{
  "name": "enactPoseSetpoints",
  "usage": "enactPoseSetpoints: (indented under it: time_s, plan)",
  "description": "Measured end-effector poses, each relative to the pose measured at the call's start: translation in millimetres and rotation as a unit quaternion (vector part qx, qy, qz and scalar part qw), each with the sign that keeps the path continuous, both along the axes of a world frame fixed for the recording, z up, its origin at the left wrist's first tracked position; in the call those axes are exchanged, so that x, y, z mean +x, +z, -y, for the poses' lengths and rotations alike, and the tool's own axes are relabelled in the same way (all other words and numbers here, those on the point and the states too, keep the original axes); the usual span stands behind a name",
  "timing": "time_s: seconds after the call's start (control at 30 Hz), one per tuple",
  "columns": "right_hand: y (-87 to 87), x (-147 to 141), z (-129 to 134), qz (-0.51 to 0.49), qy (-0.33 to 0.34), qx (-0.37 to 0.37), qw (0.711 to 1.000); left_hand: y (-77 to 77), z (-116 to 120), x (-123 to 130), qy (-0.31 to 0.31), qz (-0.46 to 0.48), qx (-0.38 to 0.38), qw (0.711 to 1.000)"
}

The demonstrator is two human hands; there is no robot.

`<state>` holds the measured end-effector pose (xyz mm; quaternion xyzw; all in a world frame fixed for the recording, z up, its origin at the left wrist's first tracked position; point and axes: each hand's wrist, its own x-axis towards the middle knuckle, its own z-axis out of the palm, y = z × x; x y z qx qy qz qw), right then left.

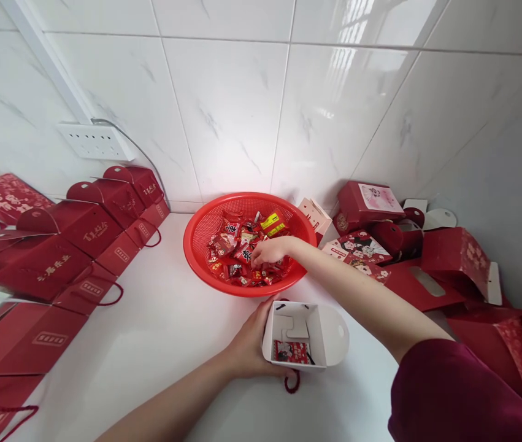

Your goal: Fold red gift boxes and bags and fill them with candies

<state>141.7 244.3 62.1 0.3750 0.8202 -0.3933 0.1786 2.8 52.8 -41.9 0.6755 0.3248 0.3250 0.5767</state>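
Observation:
My left hand (252, 345) is wrapped round the side of a small gift box (320, 334), white inside, its rounded flap folded out to the right. A red printed packet (291, 352) lies inside it, and a dark red cord handle (292, 384) hangs out below. My right hand (270, 251) reaches into a red plastic basket (196, 270) filled with wrapped snack packets (230, 245). Its fingers point down and are pressed together among the packets; whatever they hold is hidden.
Rows of dark red gift boxes (83, 230) with cord handles stand along the left. More red boxes and folded cartons (456, 261) are heaped at the right. A white power strip (95, 141) is fixed to the tiled wall behind the white table (150, 356).

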Motion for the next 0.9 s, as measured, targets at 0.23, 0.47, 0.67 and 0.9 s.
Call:
enactPoseSetpoints:
  time_s: [0.23,0.47,0.67,0.9]
  plan:
    - [2.4,-20.0,32.4,-0.021,0.062,0.016,0.998,1.3,-3.1,-1.3,-0.017,-0.024,0.048,0.998]
    - [7.3,-25.5,37.0,-0.084,0.081,-0.062,0.991,2.5,-2.9,0.2,-0.021,-0.011,0.042,0.999]
    - [-3.2,-13.2,22.0,-0.168,0.021,-0.073,0.983,2.6,-3.3,-0.1,-0.026,-0.002,0.040,0.999]
    - [-4.8,1.3,20.0,-0.194,-0.057,-0.098,0.974,2.4,-3.5,-0.7,-0.025,-0.010,0.048,0.998]
